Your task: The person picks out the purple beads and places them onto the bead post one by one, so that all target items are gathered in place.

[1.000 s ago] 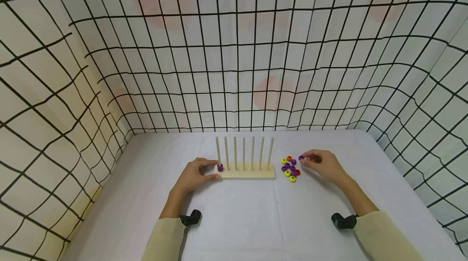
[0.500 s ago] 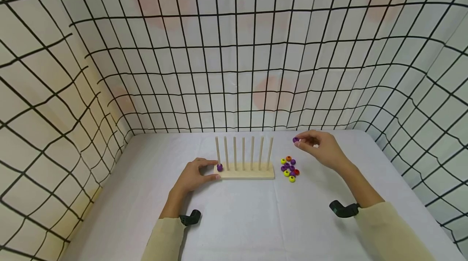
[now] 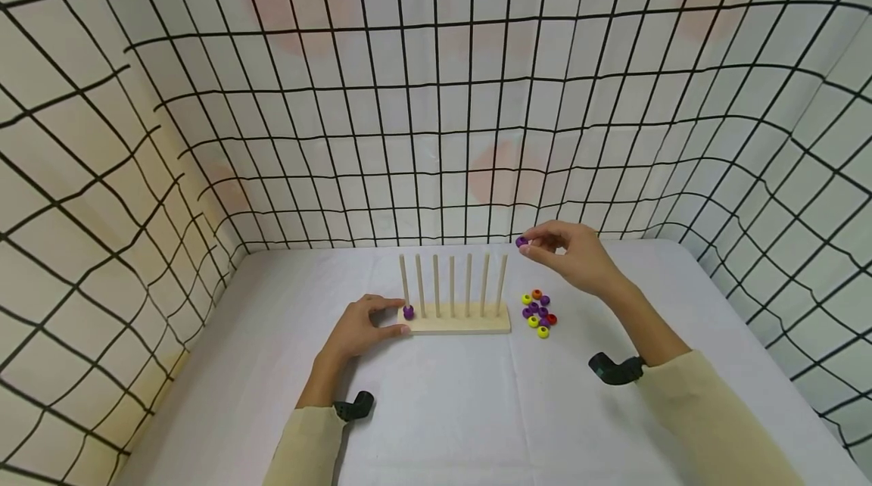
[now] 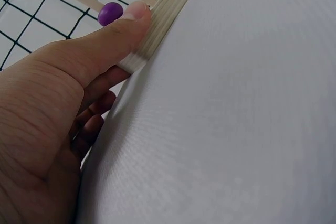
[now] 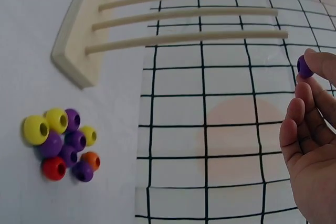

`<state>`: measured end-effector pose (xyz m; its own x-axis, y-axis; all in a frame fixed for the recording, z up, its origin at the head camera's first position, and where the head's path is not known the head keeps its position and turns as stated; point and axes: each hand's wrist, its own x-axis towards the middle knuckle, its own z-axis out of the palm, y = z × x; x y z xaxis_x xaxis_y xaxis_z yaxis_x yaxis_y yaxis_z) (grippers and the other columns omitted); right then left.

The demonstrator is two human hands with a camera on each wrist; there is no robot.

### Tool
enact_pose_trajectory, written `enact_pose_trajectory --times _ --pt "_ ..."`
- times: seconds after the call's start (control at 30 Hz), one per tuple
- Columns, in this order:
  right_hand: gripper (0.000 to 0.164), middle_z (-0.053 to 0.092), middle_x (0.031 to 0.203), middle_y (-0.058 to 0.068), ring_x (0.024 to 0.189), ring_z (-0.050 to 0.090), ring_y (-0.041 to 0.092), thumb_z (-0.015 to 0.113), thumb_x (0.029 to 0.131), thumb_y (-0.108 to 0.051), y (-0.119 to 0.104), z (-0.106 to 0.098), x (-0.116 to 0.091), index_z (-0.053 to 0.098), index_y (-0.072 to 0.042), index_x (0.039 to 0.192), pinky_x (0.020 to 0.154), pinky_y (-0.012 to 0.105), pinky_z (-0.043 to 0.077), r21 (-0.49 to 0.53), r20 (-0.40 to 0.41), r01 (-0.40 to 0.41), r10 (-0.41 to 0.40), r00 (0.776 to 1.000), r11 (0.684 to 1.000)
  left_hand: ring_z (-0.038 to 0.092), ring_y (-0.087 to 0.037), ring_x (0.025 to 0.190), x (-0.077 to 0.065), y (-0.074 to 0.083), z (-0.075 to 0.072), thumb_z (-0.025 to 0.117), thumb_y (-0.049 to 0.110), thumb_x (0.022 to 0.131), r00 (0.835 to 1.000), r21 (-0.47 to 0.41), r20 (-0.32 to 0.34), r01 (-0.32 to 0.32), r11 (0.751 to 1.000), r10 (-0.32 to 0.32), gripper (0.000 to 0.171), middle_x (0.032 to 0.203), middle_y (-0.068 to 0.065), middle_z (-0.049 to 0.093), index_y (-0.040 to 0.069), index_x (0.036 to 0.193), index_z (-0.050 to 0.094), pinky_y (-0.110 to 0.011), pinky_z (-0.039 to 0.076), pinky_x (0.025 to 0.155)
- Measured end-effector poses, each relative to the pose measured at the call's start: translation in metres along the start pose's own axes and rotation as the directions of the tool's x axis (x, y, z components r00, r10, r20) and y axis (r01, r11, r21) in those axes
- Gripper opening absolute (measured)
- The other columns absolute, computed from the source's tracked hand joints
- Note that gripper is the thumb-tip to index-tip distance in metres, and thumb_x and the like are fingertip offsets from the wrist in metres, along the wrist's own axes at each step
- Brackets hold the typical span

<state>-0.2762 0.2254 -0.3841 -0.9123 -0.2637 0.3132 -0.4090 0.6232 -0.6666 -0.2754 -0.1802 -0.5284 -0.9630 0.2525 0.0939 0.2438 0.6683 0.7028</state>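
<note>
A wooden peg board (image 3: 458, 325) with a row of upright pegs stands on the table. My left hand (image 3: 359, 328) holds its left end, thumb on the front edge and index finger behind; the left wrist view shows the thumb (image 4: 118, 32) pressed against the base. Around the foot of the leftmost peg sits one purple bead (image 3: 408, 313). Thumb and index finger of my right hand (image 3: 575, 257) pinch another purple bead (image 5: 303, 67), raised near the top of the rightmost peg (image 5: 189, 39) and to its right. That bead's hole partly shows.
Right of the board lies a loose cluster of several purple, yellow, red and orange beads, with a red bead (image 3: 552, 319) on its right side. White cloth covers the table (image 3: 450, 410). A black grid netting (image 3: 443, 130) over white sheeting surrounds the back and sides.
My right hand has lifted the purple bead away from the cluster, up and then leftward towards the pegs. My left hand stays at the board's end.
</note>
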Motion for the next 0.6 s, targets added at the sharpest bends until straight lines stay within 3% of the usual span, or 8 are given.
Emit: enact_pose_trajectory --times 0.6 --pt "0.026 0.067 0.090 -0.001 0.084 0.060 0.020 0.075 0.096 -0.036 -0.040 0.022 0.022 0.076 -0.017 0.115 0.071 0.027 0.052 0.055 0.046 0.046 -0.049 0.998 0.997 0.058 -0.026 0.131 0.000 0.001 -0.001 0.089 0.047 0.077 1.000 -0.015 0.005 0.011 1.000 -0.011 0.052 0.131 -0.001 0.069 0.032 0.125 0.075 -0.053 0.044 0.113"
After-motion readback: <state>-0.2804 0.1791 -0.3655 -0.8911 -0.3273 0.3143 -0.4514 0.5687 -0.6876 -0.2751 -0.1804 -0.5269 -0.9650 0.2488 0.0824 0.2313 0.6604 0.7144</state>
